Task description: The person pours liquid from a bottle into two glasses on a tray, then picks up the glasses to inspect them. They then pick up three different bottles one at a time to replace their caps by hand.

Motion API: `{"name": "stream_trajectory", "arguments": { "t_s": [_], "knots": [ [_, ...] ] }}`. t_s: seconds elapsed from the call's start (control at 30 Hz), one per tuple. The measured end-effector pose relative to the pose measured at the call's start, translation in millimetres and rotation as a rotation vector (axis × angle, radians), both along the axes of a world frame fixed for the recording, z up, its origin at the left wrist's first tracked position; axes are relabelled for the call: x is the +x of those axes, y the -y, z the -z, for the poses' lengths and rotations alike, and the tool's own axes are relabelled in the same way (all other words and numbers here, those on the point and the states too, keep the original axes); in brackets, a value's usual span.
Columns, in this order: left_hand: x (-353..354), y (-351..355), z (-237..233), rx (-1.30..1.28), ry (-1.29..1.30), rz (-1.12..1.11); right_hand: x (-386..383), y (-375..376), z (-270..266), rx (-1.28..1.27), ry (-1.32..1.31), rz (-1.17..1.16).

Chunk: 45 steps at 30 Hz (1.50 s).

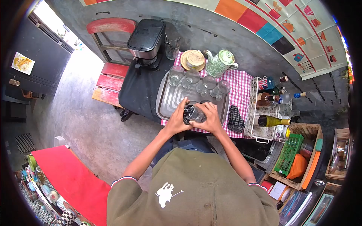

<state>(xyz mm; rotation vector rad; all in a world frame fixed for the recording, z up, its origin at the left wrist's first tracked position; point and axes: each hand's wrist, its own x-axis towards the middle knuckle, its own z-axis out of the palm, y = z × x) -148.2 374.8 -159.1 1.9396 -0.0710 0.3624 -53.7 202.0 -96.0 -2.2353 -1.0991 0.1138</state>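
Between my two hands, close over the front edge of the metal tray [163, 103], is a clear drinking glass [198, 113]. My left hand [178, 119] is wrapped round its left side, where something dark with white marks shows, like a patterned cloth. My right hand [210, 116] is closed round the other side, fingers over the top. On the tray's far half stand several clear glasses [192, 77], some with handles. A dark checked cloth [235, 119] lies bunched to the right of the tray, on a pink checked tablecloth [241, 84].
Behind the tray are a green patterned teapot [222, 62], a lidded pot [195, 59], a glass with utensils [172, 49] and a coffee maker [147, 39]. A white wire rack [252, 113] with bottles stands right, wooden crates [311, 132] beyond. A red chair [109, 83] stands left.
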Motion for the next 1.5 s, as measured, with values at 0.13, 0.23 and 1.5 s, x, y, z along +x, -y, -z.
{"name": "stream_trajectory", "arguments": {
  "t_s": [0.13, 0.23, 1.5],
  "knots": [
    [-0.4, 1.2, 0.5, 0.017, 0.017, -0.008, 1.8, 0.9, 0.9, 0.010, -0.005, -0.009],
    [0.2, 1.5, 1.2, 0.025, 0.026, -0.012, 3.3, 1.3, 1.2, -0.002, -0.020, -0.024],
    [9.7, -0.5, -3.9, 0.044, 0.025, -0.011, 15.1, -1.0, -13.7, -0.050, 0.068, -0.049]
  ]
}}
